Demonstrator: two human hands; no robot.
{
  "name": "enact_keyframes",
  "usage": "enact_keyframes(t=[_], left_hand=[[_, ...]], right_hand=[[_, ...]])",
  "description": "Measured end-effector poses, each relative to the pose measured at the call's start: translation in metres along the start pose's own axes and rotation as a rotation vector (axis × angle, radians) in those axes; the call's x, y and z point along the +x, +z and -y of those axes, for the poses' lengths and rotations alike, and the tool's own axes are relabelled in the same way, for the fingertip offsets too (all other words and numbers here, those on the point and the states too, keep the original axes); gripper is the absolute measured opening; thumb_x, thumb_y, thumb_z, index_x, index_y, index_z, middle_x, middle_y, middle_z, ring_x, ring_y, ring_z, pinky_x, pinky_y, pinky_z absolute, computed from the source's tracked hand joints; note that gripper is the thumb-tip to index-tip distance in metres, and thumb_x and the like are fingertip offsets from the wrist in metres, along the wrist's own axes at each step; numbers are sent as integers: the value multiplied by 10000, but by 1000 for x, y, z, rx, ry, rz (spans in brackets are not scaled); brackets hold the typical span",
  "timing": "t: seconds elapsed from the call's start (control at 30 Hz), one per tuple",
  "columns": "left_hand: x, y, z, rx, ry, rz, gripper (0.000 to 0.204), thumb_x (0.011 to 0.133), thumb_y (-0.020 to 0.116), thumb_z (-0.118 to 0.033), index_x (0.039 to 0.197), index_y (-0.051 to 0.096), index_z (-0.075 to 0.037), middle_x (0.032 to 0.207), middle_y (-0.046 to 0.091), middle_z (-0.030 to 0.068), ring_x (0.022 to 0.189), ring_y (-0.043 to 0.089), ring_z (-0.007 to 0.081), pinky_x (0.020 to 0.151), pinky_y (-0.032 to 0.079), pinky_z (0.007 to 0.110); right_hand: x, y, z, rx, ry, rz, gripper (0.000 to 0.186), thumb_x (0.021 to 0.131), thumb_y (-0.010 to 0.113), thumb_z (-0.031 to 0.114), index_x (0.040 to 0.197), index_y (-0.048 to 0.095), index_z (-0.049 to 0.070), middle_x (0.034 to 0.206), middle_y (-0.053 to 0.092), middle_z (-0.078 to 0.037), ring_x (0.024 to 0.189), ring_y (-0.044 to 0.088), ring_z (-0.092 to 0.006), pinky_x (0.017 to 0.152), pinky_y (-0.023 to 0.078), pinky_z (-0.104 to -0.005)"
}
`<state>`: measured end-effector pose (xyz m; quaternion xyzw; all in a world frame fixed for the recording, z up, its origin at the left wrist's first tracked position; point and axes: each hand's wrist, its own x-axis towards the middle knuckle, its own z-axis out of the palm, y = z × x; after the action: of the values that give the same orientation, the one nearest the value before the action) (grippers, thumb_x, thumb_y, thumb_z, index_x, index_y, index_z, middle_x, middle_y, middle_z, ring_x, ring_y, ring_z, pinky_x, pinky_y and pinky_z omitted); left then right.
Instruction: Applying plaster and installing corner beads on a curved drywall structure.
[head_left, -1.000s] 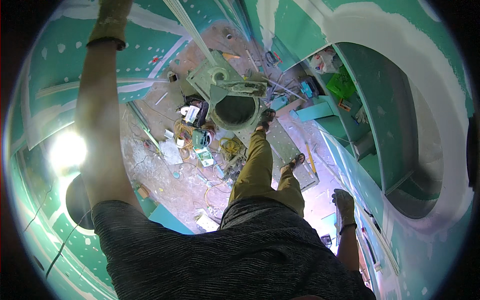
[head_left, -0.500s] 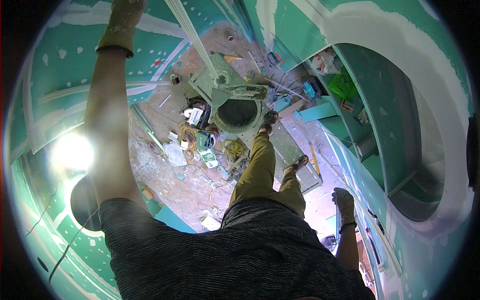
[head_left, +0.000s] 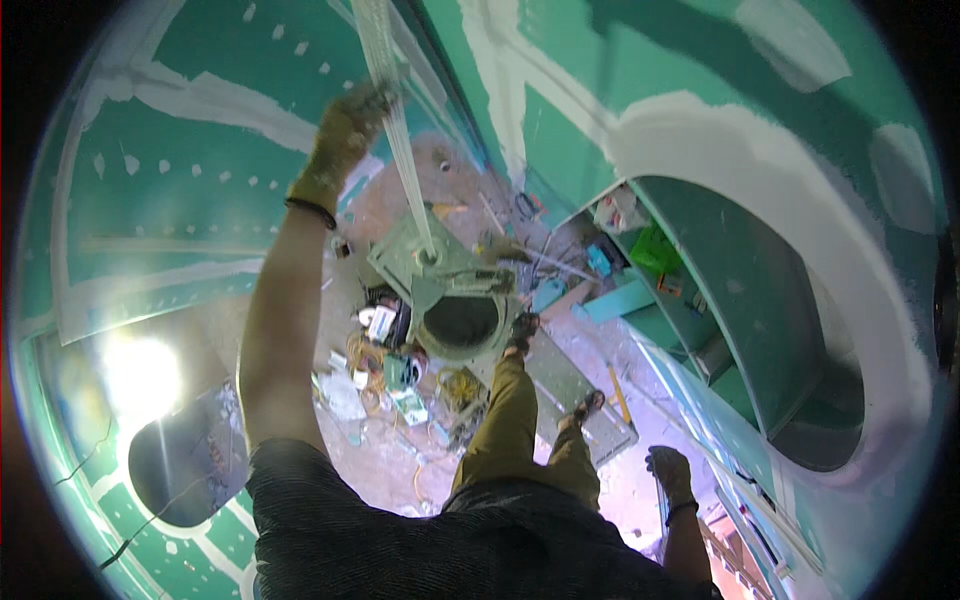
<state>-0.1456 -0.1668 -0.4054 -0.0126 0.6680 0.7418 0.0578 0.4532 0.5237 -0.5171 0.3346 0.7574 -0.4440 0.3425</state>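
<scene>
The left hand [head_left: 350,130], in a work glove, reaches toward 11 o'clock, its blurred fingers meeting the long white perforated strip [head_left: 402,150]; I cannot tell whether they close on it. That strip slants from the top edge down to the bucket's far side. The gloved right hand [head_left: 672,474], at 4 o'clock, has curled fingers, its grip unclear. Green drywall [head_left: 215,205] patched with white compound surrounds the room, with a rounded opening [head_left: 800,320] at 3 o'clock and a glaring lamp [head_left: 140,375] near 9. Centrally, a round bucket [head_left: 460,354] stands above a dusty floor [head_left: 425,165] strewn with tools and yellow cable [head_left: 460,388].
</scene>
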Motion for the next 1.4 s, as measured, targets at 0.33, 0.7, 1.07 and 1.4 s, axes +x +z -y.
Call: enact_keyframes(t=[0.33,0.7,1.07,1.4], left_hand=[[32,81,13,136,-53,151,451,1020,602,-38,1462,584,50,1247,660,34,1119,593,105,1008,477,248],[88,107,31,589,-160,73,382,1044,644,-164,1382,649,14,1245,715,78,1091,660,148,961,543,277],[84,110,51,923,104,33,446,1036,607,-321,1376,665,-38,1350,701,165,1245,654,307,1065,512,387],[-102,141,78,932,220,31,466,1058,633,-305,1408,623,3,1308,724,159,1222,673,258,1041,511,351]], right_hand=[[-5,2,30,36,88,-47,386,1012,624,366,1151,755,31,924,784,-99,746,731,-168,667,575,-319],[-15,9,3,153,63,-54,326,1030,625,284,1184,739,20,945,779,-108,740,724,-167,664,584,-321],[-16,18,-12,189,70,-84,331,1005,628,305,1139,754,30,928,781,-103,730,732,-189,690,582,-342],[16,-13,82,-730,-732,-354,195,1035,603,184,1101,715,39,957,749,-128,816,718,-327,735,592,-409]])
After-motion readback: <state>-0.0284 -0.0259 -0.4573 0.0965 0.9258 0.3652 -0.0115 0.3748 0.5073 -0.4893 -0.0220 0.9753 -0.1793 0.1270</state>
